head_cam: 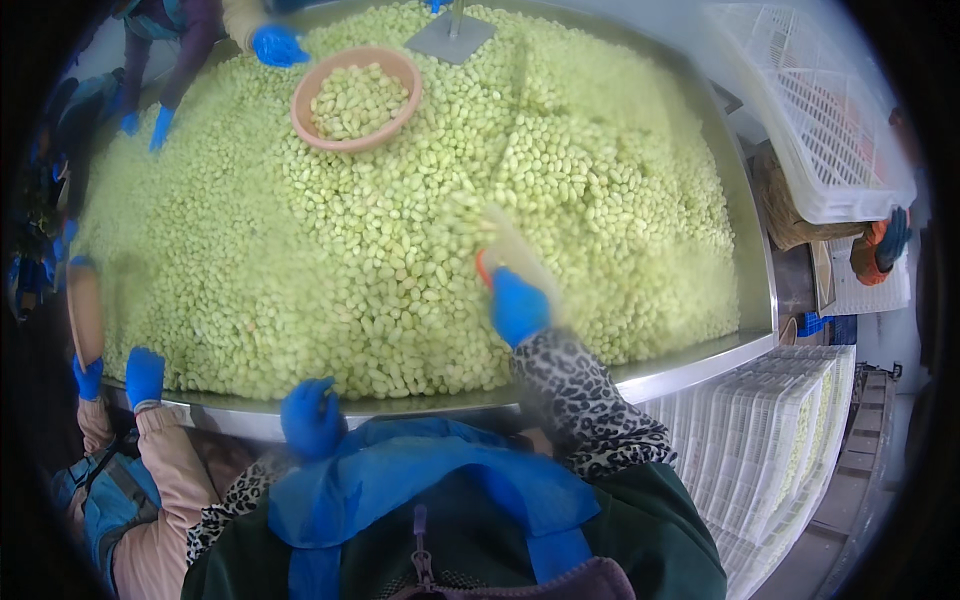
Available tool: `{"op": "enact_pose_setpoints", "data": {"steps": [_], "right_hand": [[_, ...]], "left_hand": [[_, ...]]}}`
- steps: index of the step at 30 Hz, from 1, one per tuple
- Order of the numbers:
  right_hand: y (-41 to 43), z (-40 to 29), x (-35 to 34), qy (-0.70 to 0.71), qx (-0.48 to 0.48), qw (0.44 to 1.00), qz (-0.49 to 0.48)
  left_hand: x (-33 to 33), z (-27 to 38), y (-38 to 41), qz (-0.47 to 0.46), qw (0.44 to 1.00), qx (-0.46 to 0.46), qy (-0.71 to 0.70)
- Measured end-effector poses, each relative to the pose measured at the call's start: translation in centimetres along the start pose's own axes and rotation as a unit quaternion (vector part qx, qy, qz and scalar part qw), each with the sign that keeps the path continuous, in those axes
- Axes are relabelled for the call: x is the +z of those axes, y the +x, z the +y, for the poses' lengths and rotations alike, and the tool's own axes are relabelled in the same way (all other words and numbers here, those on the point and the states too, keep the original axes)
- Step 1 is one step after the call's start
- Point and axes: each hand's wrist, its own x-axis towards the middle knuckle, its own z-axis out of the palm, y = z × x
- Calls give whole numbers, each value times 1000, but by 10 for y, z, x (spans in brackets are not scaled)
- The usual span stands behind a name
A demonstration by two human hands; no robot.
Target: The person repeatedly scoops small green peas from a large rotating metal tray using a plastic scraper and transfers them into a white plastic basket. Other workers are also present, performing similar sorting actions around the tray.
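A great heap of pale green, oval grape-like fruits (420, 300) fills a large metal bin (709, 375). My right hand (519, 306), in a blue glove, is closed on a blurred, pale scoop-like tool (525, 244) with an orange-red edge beside the fingers. The tool's far end is among the fruits. My left hand (311, 418), also gloved in blue, is at the near rim of the bin with its fingers loosely curled; nothing shows in it. Farther off, a pinkish-brown plastic bowl (298, 112) holding fruits rests on the heap.
At the left, a co-worker's gloved hand (88, 379) holds a brown bowl (86, 315). Other co-workers' gloved hands (279, 45) reach over the far left side. A flat metal plate on a post (450, 37) stands in the heap. White plastic crates (750, 427) are stacked at right; a person carries more (832, 202).
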Motion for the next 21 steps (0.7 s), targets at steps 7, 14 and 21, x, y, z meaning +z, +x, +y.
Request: {"op": "enact_pose_setpoints", "data": {"steps": [7,14,21], "right_hand": [[3,-82,-119,-100,-195,954,206],[70,-44,-125,-151,-137,922,330],[87,-67,-138,-125,-210,921,303]], "left_hand": [[3,-1,-2,93,991,92,16],[3,0,-13,121,991,55,25],[-1,-5,-16,63,997,25,24]]}}
